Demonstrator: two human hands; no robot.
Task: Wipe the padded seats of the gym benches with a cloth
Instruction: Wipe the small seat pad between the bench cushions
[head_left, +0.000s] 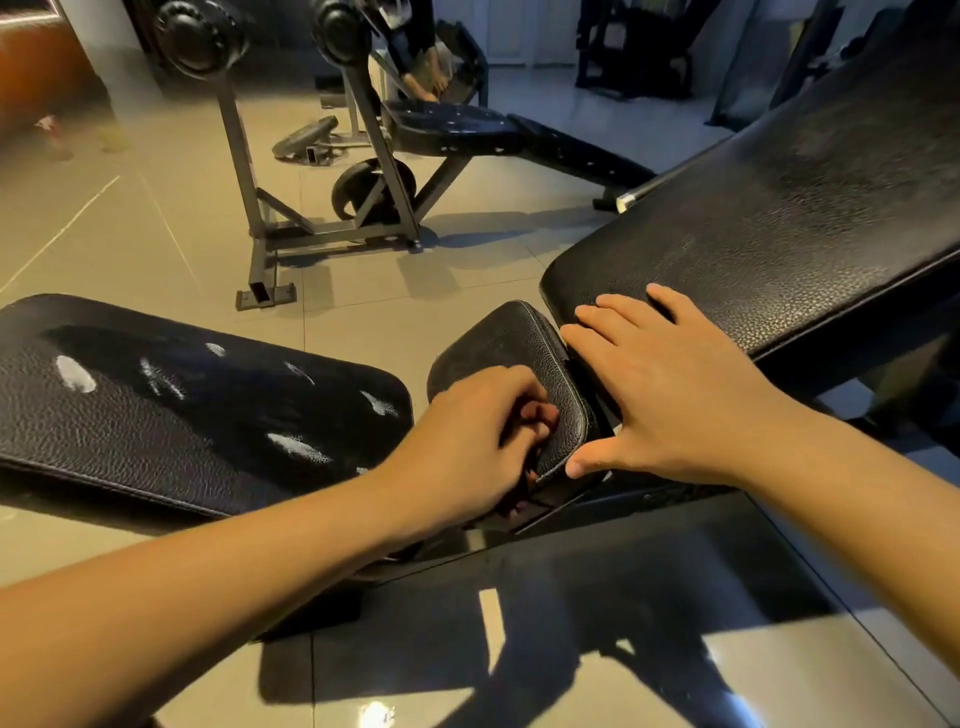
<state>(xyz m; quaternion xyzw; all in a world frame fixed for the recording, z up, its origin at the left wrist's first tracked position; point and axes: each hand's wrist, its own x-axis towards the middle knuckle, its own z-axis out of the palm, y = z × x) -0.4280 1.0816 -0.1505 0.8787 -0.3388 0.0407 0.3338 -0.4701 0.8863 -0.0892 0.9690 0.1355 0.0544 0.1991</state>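
Observation:
A small black padded seat lies in the middle of the view, between two longer pads. My left hand curls its fingers round the seat's near edge and grips it. My right hand lies flat with straight fingers on the lower end of the inclined black back pad, and its thumb touches the seat's right corner. No cloth shows in either hand or anywhere in view.
Another black bench pad with worn white patches lies at the left. Further back stands a bench on a grey steel frame, with weight plates on the tiled floor. A person's hands are at its far end.

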